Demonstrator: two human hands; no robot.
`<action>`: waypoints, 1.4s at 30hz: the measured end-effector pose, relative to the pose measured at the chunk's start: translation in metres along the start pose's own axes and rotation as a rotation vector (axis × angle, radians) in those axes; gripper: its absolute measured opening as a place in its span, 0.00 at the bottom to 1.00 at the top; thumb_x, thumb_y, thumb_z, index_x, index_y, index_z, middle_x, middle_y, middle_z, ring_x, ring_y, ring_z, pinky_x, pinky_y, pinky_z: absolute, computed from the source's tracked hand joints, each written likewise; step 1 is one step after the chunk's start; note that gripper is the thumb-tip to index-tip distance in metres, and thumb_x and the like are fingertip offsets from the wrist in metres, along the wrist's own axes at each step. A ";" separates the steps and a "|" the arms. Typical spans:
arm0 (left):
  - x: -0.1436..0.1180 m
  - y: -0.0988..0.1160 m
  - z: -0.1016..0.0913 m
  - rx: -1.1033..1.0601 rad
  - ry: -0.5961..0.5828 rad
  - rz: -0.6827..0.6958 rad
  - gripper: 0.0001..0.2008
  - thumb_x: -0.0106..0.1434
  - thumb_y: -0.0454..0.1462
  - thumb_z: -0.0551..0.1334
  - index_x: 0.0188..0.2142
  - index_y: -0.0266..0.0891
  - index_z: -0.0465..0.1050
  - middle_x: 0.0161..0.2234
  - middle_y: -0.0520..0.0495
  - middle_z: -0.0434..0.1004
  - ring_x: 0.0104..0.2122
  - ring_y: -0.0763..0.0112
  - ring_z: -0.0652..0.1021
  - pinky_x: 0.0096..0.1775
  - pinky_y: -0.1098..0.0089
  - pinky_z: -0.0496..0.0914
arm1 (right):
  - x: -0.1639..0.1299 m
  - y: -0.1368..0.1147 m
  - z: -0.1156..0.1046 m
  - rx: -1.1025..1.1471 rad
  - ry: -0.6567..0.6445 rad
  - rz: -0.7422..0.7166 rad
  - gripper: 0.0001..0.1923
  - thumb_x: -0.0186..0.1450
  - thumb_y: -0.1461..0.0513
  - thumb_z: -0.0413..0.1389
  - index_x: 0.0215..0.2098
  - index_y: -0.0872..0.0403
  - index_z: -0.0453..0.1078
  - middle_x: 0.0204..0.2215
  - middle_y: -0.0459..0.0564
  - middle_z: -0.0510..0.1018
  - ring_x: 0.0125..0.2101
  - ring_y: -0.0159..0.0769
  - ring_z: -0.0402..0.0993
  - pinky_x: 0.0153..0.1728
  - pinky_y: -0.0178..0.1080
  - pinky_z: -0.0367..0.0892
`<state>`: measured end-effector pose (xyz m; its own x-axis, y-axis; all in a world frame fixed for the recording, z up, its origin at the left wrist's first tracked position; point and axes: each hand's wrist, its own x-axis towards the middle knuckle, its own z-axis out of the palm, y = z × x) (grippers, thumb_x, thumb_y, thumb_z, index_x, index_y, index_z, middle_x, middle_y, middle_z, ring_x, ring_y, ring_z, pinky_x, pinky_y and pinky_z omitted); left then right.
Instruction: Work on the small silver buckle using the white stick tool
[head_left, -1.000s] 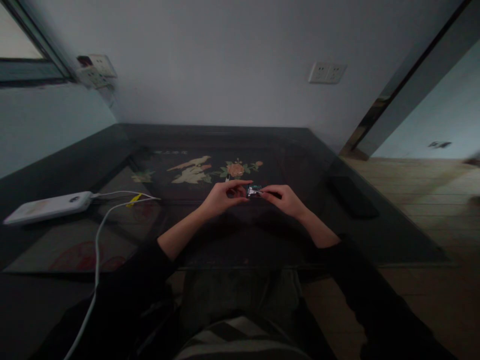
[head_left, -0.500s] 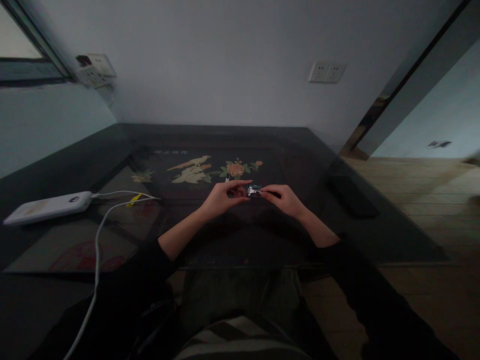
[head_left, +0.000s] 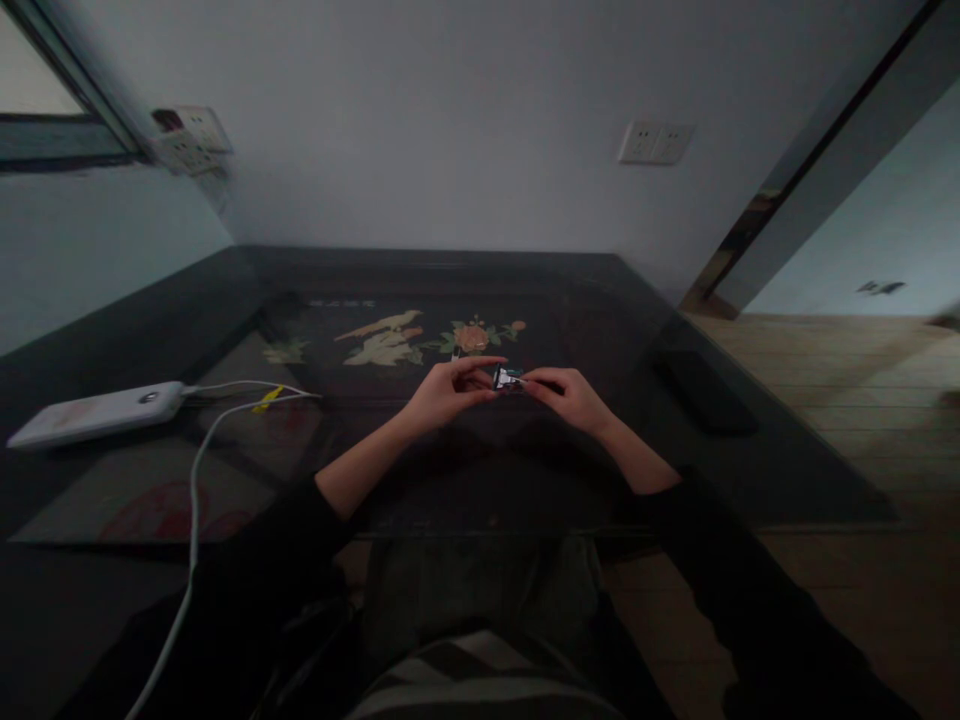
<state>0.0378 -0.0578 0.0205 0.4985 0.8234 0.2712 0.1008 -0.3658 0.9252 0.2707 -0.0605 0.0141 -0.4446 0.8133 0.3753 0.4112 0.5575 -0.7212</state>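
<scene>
A small shiny silver object with a dark edge sits between my two hands over the dark table; it is too small to name more exactly. My left hand has its thumb and index finger at the object's left side, one above and one below. The fingertips of my right hand pinch its right end. A small pale tip shows just behind the left hand's knuckles, and I cannot tell what it belongs to.
The dark glossy table bears a bird-and-flower picture. At left lies a white power bank with a white cable and a yellow tag. A black flat phone-like object lies at right. Wall sockets are behind.
The silver object has turned slightly between the fingers, and its dark edge at the left now shows more. Both hands stay in nearly the same place.
</scene>
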 end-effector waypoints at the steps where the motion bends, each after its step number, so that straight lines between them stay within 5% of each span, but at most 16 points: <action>1: 0.000 0.000 0.000 0.009 0.001 0.007 0.27 0.56 0.32 0.66 0.56 0.34 0.69 0.37 0.44 0.81 0.35 0.71 0.79 0.40 0.70 0.74 | 0.000 0.000 0.000 -0.001 0.003 -0.002 0.16 0.67 0.54 0.53 0.40 0.55 0.78 0.37 0.53 0.82 0.37 0.38 0.76 0.39 0.39 0.67; 42: 0.001 -0.003 0.005 0.070 0.070 0.015 0.25 0.55 0.35 0.67 0.53 0.36 0.71 0.32 0.48 0.78 0.30 0.74 0.77 0.34 0.73 0.71 | 0.000 0.001 0.000 -0.020 0.006 -0.003 0.16 0.67 0.53 0.53 0.37 0.55 0.77 0.34 0.51 0.81 0.35 0.39 0.76 0.37 0.39 0.66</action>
<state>0.0421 -0.0582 0.0162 0.4390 0.8452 0.3050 0.1546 -0.4054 0.9010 0.2710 -0.0598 0.0130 -0.4416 0.8123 0.3810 0.4252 0.5634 -0.7083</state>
